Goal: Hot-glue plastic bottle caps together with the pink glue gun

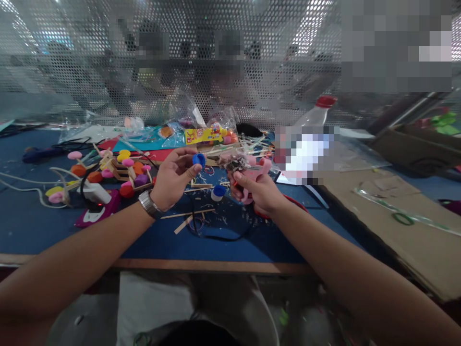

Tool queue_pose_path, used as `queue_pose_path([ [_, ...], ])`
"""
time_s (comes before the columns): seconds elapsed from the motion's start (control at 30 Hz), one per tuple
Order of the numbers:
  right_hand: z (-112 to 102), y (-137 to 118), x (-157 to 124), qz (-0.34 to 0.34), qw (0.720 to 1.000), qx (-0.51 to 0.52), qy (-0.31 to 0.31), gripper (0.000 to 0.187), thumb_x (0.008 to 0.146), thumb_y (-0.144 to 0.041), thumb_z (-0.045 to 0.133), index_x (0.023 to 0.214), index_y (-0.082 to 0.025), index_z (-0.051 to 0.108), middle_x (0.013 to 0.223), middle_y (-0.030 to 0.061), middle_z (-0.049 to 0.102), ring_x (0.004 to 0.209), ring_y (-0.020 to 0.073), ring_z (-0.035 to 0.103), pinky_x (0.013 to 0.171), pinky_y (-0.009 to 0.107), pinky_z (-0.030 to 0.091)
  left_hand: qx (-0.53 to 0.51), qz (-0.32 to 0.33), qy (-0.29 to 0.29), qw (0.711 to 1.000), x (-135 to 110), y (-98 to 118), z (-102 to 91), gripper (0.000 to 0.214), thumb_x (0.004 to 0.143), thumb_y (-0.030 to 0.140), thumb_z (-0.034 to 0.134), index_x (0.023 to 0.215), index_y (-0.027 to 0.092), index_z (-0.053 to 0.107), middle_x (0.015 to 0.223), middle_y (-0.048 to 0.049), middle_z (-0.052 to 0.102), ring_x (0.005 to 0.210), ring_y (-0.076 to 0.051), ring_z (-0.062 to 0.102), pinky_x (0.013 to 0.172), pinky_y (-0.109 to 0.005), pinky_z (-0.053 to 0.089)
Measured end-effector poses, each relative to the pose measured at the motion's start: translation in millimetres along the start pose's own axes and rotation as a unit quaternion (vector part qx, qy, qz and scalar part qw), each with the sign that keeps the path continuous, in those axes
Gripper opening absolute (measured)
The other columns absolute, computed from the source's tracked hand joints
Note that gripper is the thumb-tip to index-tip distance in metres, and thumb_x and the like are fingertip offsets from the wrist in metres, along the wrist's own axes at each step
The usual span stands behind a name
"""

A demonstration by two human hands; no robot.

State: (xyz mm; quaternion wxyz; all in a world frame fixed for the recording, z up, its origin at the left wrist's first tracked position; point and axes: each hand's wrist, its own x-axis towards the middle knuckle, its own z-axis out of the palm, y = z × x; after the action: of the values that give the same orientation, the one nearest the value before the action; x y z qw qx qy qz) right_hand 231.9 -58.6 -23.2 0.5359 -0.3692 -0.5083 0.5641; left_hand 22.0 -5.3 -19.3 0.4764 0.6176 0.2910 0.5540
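My left hand, with a metal watch on the wrist, pinches a small blue bottle cap between thumb and fingers above the blue table. My right hand is closed round a pink glue gun, its tip pointing left toward the cap. On the table just below the two hands lies another blue and white cap. Thin wooden sticks lie close by.
A wooden-stick model with coloured caps and a white power adapter sit at left. A plastic bottle with a red cap, plastic bags and brown cardboard lie behind and at right. A perforated metal screen backs the table.
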Motion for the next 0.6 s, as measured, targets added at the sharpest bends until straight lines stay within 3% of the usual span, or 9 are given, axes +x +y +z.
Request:
queue_pose_path([
  [0.3,-1.4,0.0,-0.8,0.008,1.0,0.007,-0.029,0.05,0.066,-0.059,0.087,0.069,-0.02,0.055,0.052,-0.006,0.047,0.047,0.0089,0.043,0.046,0.027,0.036,-0.01,0.027,0.022,0.999,1.8,-4.2,-2.0,0.046,0.065,0.037,0.092,0.104,0.02,0.073,0.105,-0.0069,0.077,0.093,-0.015,0.071,0.08,-0.025,0.057],
  [0.43,-1.2,1.5,-0.4,0.025,0.999,0.008,-0.035,0.048,0.061,-0.051,0.091,0.069,-0.02,0.055,0.052,-0.0072,0.047,0.047,0.0086,0.042,0.046,0.027,0.035,-0.039,0.034,0.023,0.998,3.9,-7.8,-3.3,0.05,0.056,0.034,0.097,0.098,0.02,0.074,0.098,-0.0049,0.078,0.087,-0.015,0.072,0.077,-0.024,0.059],
  [0.6,-3.1,1.3,-0.2,0.028,0.999,-0.004,-0.027,0.048,0.06,-0.046,0.093,0.073,-0.022,0.053,0.062,-0.0058,0.051,0.048,0.0083,0.043,0.047,0.028,0.035,-0.044,0.033,0.014,0.998,3.6,-7.4,-2.4,0.048,0.06,0.034,0.095,0.097,0.02,0.07,0.094,-0.003,0.077,0.08,-0.014,0.073,0.075,-0.026,0.062],
])
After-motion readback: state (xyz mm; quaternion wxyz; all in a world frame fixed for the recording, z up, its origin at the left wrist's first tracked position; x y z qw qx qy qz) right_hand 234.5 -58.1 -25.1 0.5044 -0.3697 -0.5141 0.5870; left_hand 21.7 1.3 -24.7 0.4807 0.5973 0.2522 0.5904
